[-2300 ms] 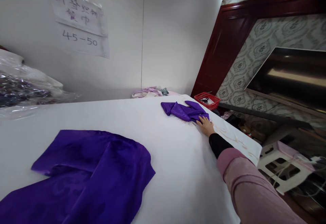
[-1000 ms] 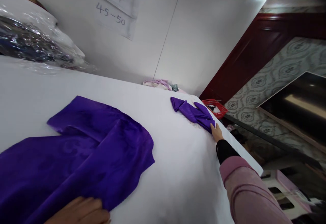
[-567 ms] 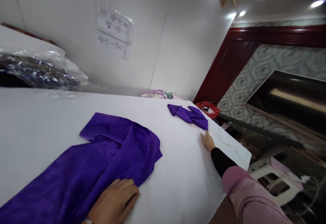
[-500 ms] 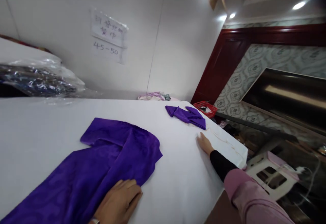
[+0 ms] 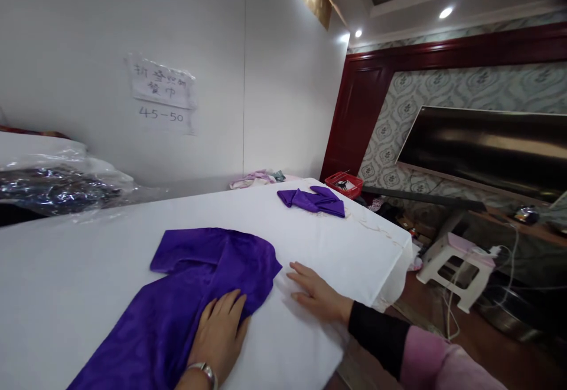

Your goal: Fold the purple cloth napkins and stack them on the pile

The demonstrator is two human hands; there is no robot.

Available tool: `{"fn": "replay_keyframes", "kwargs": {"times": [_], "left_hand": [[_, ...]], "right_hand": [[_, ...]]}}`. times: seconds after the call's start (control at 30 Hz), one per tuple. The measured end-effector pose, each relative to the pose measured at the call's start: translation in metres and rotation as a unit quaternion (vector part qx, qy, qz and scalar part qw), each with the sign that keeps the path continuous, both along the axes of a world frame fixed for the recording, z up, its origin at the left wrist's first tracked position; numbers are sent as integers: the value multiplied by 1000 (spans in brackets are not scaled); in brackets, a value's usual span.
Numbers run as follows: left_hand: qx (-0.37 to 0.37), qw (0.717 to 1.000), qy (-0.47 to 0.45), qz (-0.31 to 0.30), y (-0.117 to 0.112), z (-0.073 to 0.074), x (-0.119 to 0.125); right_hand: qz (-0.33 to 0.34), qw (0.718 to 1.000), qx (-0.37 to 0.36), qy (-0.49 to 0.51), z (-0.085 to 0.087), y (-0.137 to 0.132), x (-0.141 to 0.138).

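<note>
A large purple cloth (image 5: 195, 295) lies rumpled on the white-covered table (image 5: 88, 260) in front of me. My left hand (image 5: 219, 334) rests flat on its near right part, fingers stretched out, a watch on the wrist. My right hand (image 5: 316, 292) lies flat and open on the white cover just right of the cloth's edge, not touching it. A smaller folded purple cloth (image 5: 312, 200) sits at the table's far right corner, well away from both hands.
A clear plastic bag of dark fabric (image 5: 53, 186) lies at the back left. Pale cloths (image 5: 254, 178) are bunched by the wall, under a handwritten paper sign (image 5: 162, 94). A red basket (image 5: 344, 184) and a white stool (image 5: 458, 260) stand beyond the table's right edge.
My right hand left the small folded cloth and drew back across the table to beside the large cloth. My left hand came into view and settled flat on the large cloth.
</note>
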State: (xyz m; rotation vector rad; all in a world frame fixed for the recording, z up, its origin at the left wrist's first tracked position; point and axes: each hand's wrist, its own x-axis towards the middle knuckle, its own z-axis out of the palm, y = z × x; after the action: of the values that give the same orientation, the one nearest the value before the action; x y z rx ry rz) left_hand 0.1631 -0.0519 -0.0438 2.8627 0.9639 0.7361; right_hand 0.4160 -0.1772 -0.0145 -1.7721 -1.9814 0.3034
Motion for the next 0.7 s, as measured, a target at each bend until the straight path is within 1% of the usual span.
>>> {"fn": "replay_keyframes", "kwargs": {"times": [0.07,0.17,0.23,0.3,0.4,0.5,0.6,0.7], "left_hand": [[2,1000,9,13,1,0,-1],[10,999,19,37,3,4,-4],[-11,997,33,68,4,6,-6],[-51,993,56,94,6,8,-8],[-93,987,86,103,7,12,-8],[-101,984,105,107,8,16,-7],[-98,982,118,107,10,16,-6],[-86,984,121,100,14,12,-7]], "right_hand": [[12,1000,5,-26,10,19,-9],[-1,999,-13,-35,18,52,-18],[-20,999,-22,-23,18,71,-23],[-38,999,-33,-15,13,84,-27],[-36,998,-36,-27,2,92,-29],[-18,1000,-6,-25,-7,94,-27],[1,999,35,16,-12,96,-23],[6,993,84,81,-16,102,-20]]}}
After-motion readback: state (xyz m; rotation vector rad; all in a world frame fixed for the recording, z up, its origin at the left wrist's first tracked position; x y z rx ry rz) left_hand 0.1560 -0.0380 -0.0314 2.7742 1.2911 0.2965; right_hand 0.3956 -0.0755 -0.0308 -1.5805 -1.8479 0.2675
